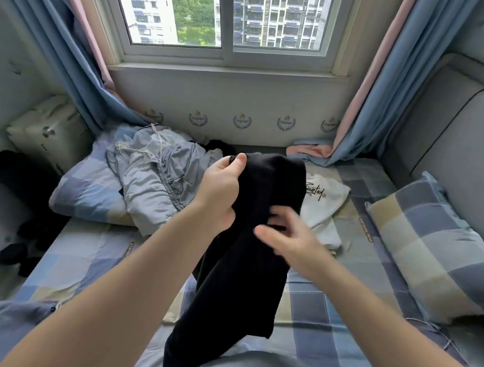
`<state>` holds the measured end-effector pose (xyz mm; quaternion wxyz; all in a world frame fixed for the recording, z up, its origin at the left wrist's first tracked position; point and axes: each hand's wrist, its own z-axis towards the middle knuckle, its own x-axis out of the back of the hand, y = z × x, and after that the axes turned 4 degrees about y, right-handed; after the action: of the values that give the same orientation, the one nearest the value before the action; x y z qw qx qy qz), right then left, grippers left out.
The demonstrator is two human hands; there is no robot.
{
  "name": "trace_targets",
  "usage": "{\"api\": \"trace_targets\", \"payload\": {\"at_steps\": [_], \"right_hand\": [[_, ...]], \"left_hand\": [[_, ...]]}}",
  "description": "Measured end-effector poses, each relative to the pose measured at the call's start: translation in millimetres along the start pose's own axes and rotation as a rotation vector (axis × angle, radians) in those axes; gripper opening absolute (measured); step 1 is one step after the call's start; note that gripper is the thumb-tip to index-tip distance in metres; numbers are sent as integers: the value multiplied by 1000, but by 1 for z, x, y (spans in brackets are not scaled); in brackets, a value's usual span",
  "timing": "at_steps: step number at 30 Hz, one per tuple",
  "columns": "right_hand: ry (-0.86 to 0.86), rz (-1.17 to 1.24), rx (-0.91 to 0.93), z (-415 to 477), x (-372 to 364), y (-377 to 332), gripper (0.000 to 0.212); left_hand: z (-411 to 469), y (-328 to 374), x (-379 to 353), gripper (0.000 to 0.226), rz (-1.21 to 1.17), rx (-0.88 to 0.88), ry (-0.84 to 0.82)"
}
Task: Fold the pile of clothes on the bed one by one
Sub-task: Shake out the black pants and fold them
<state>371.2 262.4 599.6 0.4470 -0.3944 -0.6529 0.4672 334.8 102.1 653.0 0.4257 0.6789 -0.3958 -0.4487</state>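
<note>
A black garment hangs in the air over the bed, its lower end trailing onto the sheet. My left hand grips its top edge, thumb on the front of the cloth. My right hand is blurred at the garment's middle, fingers against the fabric; whether it holds the cloth is unclear. A rumpled pile of light blue-grey clothes lies at the back left. A folded white garment with black lettering lies to the right, behind the black one.
A checked pillow lies at the right edge, another sits under the pile at the left. Dark clothes lie off the bed's left side. Blue curtains hang onto the bed's far corners below the window.
</note>
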Motion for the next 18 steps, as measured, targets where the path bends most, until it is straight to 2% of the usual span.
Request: {"api": "trace_targets", "payload": {"at_steps": [2, 3, 4, 6, 8, 11, 13, 17, 18], "right_hand": [[-11, -44, -21, 6, -25, 11, 59], [29, -104, -22, 9, -32, 13, 63], [94, -155, -10, 14, -35, 13, 59], [180, -226, 29, 24, -31, 9, 36], [145, -281, 62, 31, -21, 6, 19], [75, -207, 93, 30, -6, -4, 14], [111, 1, 91, 27, 5, -16, 12], [150, 392, 18, 26, 29, -41, 16], [152, 444, 2, 26, 35, -43, 18]], "left_hand": [[1, 5, -6, 28, -66, 35, -7], [2, 9, -9, 28, -95, 48, -5], [4, 12, -10, 27, -116, 53, -1], [11, 16, -8, 22, -162, 54, 14], [17, 19, -2, 21, -213, 59, 44], [23, 17, 14, 25, -291, 23, 65], [16, 8, 24, 19, -187, 4, 3], [-13, -31, 43, 7, 397, -115, -265], [-17, -42, 48, 10, 487, -159, -330]]}}
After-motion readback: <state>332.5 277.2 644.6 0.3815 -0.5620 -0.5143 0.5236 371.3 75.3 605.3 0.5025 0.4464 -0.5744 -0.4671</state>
